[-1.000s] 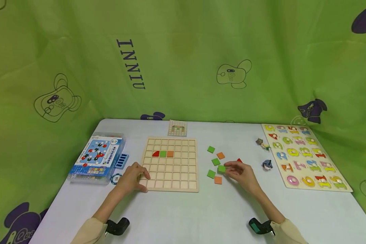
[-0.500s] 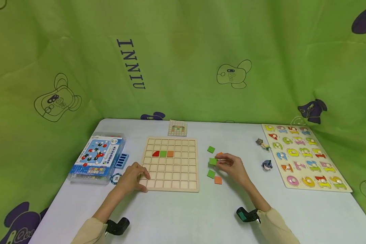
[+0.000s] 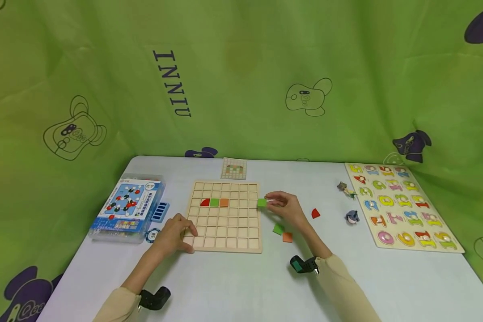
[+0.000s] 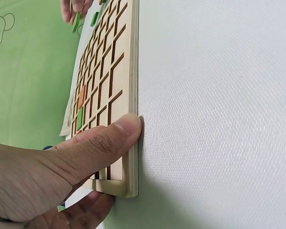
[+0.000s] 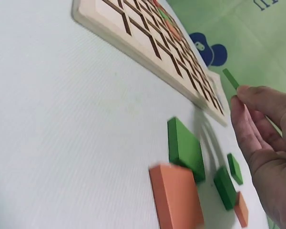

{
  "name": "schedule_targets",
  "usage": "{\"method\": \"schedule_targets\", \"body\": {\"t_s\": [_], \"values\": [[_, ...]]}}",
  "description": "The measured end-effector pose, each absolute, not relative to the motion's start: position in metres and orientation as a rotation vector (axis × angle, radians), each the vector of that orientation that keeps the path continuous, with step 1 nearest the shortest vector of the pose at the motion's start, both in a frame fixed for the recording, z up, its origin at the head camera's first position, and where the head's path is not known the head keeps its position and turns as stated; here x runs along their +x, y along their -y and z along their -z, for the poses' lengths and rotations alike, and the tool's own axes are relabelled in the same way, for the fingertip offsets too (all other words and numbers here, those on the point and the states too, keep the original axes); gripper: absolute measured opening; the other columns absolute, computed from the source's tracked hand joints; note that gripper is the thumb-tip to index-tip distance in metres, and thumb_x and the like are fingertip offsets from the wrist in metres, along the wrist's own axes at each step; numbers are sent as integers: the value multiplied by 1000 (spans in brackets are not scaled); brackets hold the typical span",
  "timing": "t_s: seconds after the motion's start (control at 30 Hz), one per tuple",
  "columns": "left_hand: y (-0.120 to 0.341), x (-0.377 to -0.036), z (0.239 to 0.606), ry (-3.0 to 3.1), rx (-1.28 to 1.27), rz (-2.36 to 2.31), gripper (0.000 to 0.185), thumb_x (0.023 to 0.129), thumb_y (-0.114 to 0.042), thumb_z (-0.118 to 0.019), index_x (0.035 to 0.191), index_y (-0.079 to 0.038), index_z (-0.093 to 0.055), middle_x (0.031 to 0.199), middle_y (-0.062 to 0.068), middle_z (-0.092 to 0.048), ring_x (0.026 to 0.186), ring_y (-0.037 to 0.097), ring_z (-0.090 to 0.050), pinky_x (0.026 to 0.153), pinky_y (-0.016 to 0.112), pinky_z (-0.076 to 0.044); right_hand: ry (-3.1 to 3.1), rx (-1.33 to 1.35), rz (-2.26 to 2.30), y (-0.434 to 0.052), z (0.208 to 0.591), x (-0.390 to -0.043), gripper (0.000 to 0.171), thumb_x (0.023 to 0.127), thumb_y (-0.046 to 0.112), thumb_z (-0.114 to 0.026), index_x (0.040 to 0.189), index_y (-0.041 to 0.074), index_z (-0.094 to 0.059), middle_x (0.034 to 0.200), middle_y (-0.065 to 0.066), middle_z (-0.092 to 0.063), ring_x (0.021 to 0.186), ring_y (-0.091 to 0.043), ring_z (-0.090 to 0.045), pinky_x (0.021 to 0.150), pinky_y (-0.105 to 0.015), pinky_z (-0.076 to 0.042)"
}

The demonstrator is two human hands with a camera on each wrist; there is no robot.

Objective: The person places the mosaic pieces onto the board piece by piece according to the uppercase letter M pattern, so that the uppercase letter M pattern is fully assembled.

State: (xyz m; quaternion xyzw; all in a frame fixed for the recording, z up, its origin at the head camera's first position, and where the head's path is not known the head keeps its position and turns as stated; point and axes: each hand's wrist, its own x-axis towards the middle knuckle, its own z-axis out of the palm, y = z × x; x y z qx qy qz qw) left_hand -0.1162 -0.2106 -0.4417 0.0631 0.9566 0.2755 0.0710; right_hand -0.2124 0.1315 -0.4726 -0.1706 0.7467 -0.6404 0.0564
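A wooden grid board (image 3: 227,228) lies on the table. In one of its rows sit a red quarter-circle tile (image 3: 205,202), a green tile (image 3: 214,202) and an orange tile (image 3: 224,202). My left hand (image 3: 172,235) grips the board's near left corner, with the thumb (image 4: 126,125) over the front edge and fingers at the left side. Between thumb and fingertips, my right hand (image 3: 286,208) pinches a green square tile (image 3: 262,203), held up by the board's right edge. Below that hand, a loose green tile (image 5: 186,148) and an orange tile (image 5: 176,195) lie close together.
Behind the board lies a pattern card (image 3: 234,168). A boxed molecule set (image 3: 126,208), a blue striped piece (image 3: 160,212) and a round chip (image 3: 153,235) are on the left. Rightward are a red quarter-circle piece (image 3: 315,213), two small figurines (image 3: 352,217) and a number puzzle board (image 3: 402,205).
My right hand has carried the green tile leftward, from the loose tiles to the board's right edge. The red quarter-circle piece on the right shows again. My left hand stays in place.
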Motion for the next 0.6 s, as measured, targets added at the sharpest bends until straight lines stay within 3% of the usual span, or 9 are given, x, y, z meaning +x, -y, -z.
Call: {"method": "schedule_targets", "body": {"t_s": [0.3, 0.6], "values": [[211, -115, 441, -2876, 192, -844, 37, 53, -9, -91, 80, -17, -66, 94, 5, -50, 89, 25, -43, 73, 35, -35, -2324, -531, 1842, -94, 474, -223, 31, 83, -4, -71, 113, -5, -64, 111, -21, -65, 94, -29, -66, 77, -24, -53], [210, -115, 441, -2875, 188, -848, 37, 53, -9, -91, 79, -18, -66, 94, 5, -50, 89, 25, -43, 73, 35, -35, -2394, -639, 1790, -68, 478, -225, 27, 81, -7, -70, 107, -7, -64, 104, -20, -67, 88, -28, -67, 76, -28, -54]]}}
